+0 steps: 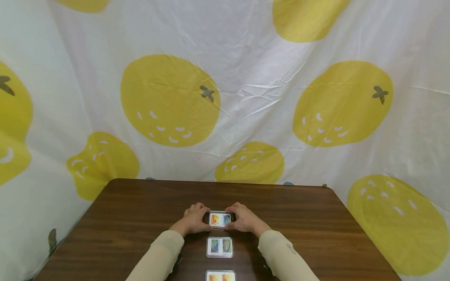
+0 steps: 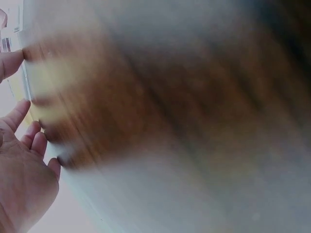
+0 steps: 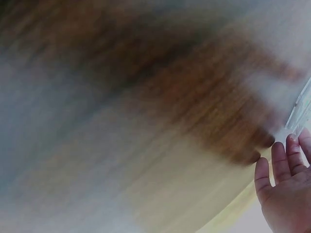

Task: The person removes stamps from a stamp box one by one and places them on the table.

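three clear card cases sit in a row down the middle from where i'm watching, but biggest stuff first: a white backdrop cloth [image 1: 246, 78] with big yellow fruit prints hangs behind and around everything. below it is the dark brown wood surface [image 1: 123, 226].

both arms in beige sleeves [image 1: 158, 257] come in from the bottom edge. the left hand [image 1: 192, 219] and right hand [image 1: 243, 219] meet at the far case [image 1: 220, 219], one on each side, fingers curled round its short ends, so each hand's grip is clenched on that case. it lies flat on the surface with a colourful picture card facing up.

just nearer to me is the middle case [image 1: 219, 247], apart from both hands, lying between the two forearms. the near case [image 1: 220, 276] is cut off by the bottom edge of the head view.

both wrist views are badly smeared, i can only make out fingers [image 2: 19, 145] beside a blurry brown edge, nothing more.
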`<state>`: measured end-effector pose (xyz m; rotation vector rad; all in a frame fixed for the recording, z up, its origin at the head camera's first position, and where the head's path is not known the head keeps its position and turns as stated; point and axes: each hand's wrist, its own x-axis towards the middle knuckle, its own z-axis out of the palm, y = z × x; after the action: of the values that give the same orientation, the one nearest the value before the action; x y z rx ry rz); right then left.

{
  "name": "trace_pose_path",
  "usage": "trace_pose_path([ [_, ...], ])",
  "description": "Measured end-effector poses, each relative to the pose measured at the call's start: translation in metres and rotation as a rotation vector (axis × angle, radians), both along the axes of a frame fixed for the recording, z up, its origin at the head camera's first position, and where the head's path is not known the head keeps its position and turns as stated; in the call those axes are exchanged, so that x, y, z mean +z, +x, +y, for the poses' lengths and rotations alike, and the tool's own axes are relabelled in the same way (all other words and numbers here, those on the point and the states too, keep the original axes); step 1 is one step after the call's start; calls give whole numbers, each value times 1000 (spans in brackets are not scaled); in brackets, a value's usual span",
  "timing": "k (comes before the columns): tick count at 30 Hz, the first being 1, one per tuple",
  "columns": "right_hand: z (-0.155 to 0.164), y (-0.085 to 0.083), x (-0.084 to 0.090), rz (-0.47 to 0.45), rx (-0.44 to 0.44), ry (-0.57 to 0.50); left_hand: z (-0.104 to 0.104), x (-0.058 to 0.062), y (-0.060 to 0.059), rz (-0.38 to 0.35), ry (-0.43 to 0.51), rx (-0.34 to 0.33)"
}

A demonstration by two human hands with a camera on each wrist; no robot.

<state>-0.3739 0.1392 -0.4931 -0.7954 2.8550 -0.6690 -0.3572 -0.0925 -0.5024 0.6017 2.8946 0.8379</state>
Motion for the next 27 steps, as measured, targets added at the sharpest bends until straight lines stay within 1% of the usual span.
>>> trace_pose_path([
  [5, 2, 1, 2, 11, 2, -11, 0, -2, -1, -18, -14, 3],
  [15, 9, 3, 5, 14, 9, -38, 2, 2, 0, -25, -8, 14],
  [23, 20, 1, 6, 4, 7, -77, 2, 0, 0, 7, -19, -6],
  [27, 24, 0, 6, 0, -9, -87, 1, 1, 0, 6, -25, -8],
])
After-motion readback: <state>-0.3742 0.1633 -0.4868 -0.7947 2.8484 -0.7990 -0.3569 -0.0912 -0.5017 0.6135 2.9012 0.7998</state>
